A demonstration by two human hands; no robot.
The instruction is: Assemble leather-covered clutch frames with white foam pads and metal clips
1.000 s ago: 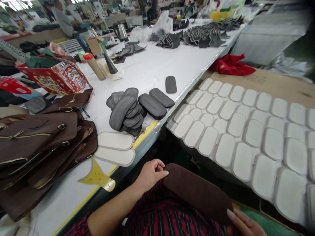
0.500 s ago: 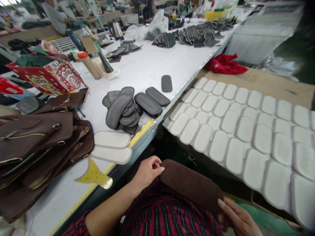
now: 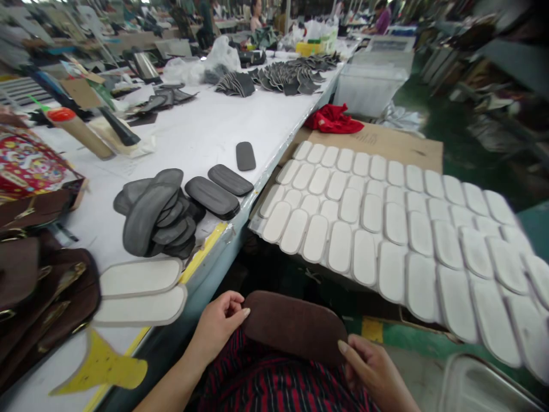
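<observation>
A long brown leather piece with rounded ends (image 3: 295, 326) is stretched between my hands, above my lap. My left hand (image 3: 223, 320) pinches its left end between thumb and fingers. At its right end, my right hand (image 3: 364, 360) grips the edge, thumb on top and the other fingers partly hidden beneath. Left of my hands, two white oval pieces with grey rims (image 3: 139, 306) lie on the table by its edge. Behind them is a heap of dark grey oval pieces (image 3: 160, 212), with more in a small stack (image 3: 212, 197).
Rows of white oval pieces (image 3: 390, 269) cover a board on the right. Brown leather bags (image 3: 47, 292) and a yellow fork-shaped piece (image 3: 105, 363) are at the left. A red cloth (image 3: 334, 119) lies beyond the board. The white table (image 3: 193, 126) has a yellow-taped edge.
The view has swung right, so the table's things sit further left in the picture. Both hands keep hold of the brown leather piece, which now lies more level.
</observation>
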